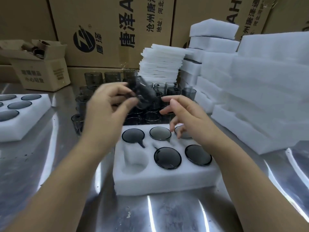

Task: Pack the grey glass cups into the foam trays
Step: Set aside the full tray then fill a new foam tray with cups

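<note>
Head view shows the white six-hole foam tray [163,180] on the steel worktop [167,215] with five holes filled, one front-left hole empty, while the left hand [107,108] pinches a blurred grey glass cup [143,92] above the loose cups [172,91], and the right hand [189,118] hangs spread, its grip empty.

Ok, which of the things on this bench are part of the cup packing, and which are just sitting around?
In the job:
- grey glass cup in the left hand
- right hand, empty
- foam tray, one pocket unfilled
- loose cups behind it
- filled tray at left

Lying about:
- small open carton
- foam stacks
- big cartons
</note>
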